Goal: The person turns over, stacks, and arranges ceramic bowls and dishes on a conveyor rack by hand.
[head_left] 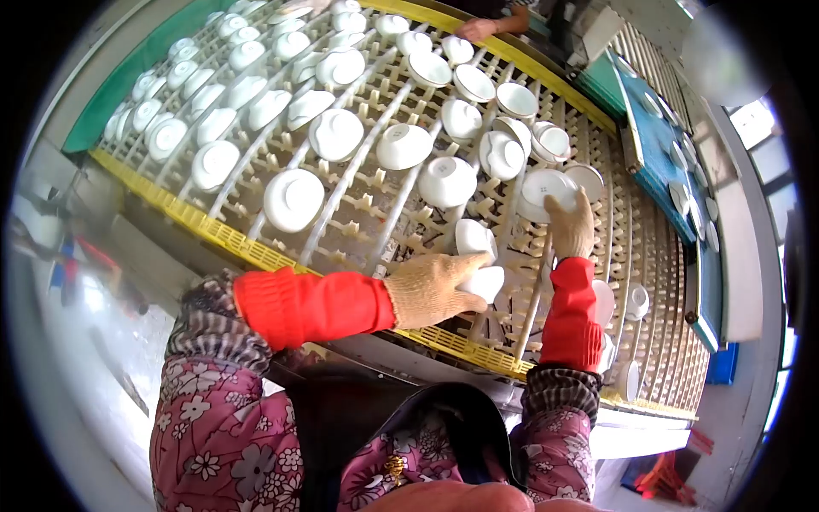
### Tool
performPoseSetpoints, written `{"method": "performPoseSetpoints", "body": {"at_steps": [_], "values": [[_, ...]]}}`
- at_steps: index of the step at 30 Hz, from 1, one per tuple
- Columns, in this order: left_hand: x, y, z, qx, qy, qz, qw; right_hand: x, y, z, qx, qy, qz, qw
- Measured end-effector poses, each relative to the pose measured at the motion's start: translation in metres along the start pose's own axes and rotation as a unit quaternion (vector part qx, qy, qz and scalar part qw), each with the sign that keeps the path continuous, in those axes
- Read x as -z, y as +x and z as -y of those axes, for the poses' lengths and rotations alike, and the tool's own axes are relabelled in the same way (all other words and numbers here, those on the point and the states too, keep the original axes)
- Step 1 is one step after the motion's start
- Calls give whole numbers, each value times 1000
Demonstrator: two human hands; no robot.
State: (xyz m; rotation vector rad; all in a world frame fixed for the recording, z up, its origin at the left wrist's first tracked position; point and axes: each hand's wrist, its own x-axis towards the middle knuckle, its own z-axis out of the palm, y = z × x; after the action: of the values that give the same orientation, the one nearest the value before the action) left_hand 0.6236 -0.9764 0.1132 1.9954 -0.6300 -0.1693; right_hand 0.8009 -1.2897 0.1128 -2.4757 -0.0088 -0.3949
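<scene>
White bowls stand in rows on a slatted rack with yellow edges (444,342). My left hand (432,288), in a tan glove with a red cuff, grips a small white bowl (484,283) near the front edge. Just beyond it is another white bowl (474,240). Farther right, my right hand (571,224), gloved the same way, has its fingers on the rim of a wider white bowl (544,193). Whether that bowl is lifted off the rack I cannot tell. A further bowl (586,181) sits right beside it, partly behind my fingers.
Across the rack, a co-worker's bare hand (476,31) rests by the far yellow edge. At the top, another hand is near the bowls. A blue conveyor belt (653,145) with white dishes runs along the right. A blue bin (723,364) sits below it.
</scene>
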Motion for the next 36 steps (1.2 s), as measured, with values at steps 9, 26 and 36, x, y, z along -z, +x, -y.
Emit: {"method": "performPoseSetpoints", "body": {"at_steps": [9,26,36], "values": [[86,15,23,-195,232,-123,945,-5,26,-78,-140,232,44,962],[225,-107,70,345,483,-278,756,11,-32,117,86,376,188,903],[214,-97,59,268,464,-378,755,30,-78,72,195,109,167,960]]}}
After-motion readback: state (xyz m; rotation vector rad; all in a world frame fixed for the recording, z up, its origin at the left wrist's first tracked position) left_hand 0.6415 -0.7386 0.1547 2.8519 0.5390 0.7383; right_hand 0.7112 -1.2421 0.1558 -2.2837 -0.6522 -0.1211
